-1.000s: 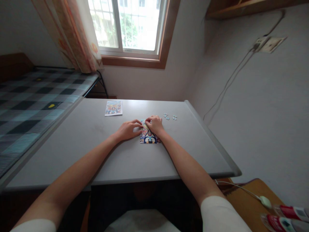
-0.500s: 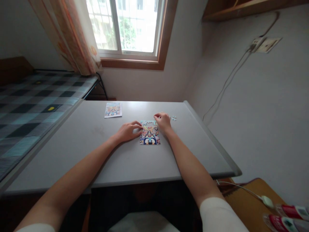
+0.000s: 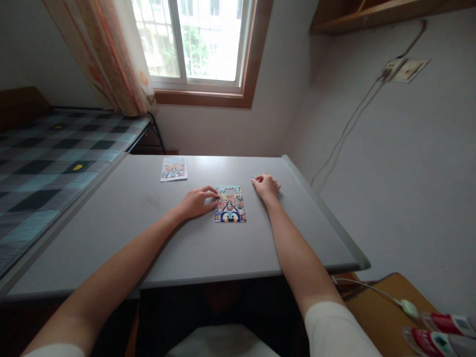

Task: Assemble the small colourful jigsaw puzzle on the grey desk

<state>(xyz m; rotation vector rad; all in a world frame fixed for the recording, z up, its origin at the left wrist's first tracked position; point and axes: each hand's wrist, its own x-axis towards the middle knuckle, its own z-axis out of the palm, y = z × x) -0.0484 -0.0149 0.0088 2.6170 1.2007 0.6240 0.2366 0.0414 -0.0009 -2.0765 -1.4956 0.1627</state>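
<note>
A partly filled jigsaw puzzle (image 3: 230,207) with a blue cartoon dog face lies flat on the table in front of me. Its top part has a ragged gap. My left hand (image 3: 199,202) rests at the puzzle's left edge, thumb and fingers apart, fingertips touching the border. To the right of the puzzle, apart from it, is my right hand (image 3: 266,186), low over the table. Its thumb and fingers are pinched at a small light-blue puzzle piece (image 3: 253,177). The hand covers the spot where loose pieces lay.
A printed picture sheet (image 3: 174,169) of the same design lies at the table's back left. The pale table (image 3: 178,258) has a raised rim on both sides. A checked bed (image 3: 74,144) stands to the left, and bottles (image 3: 439,342) lie at the lower right.
My right hand has moved right, from the puzzle's upper right corner to the loose pieces, which it now covers. My left hand and the puzzle stay in place.
</note>
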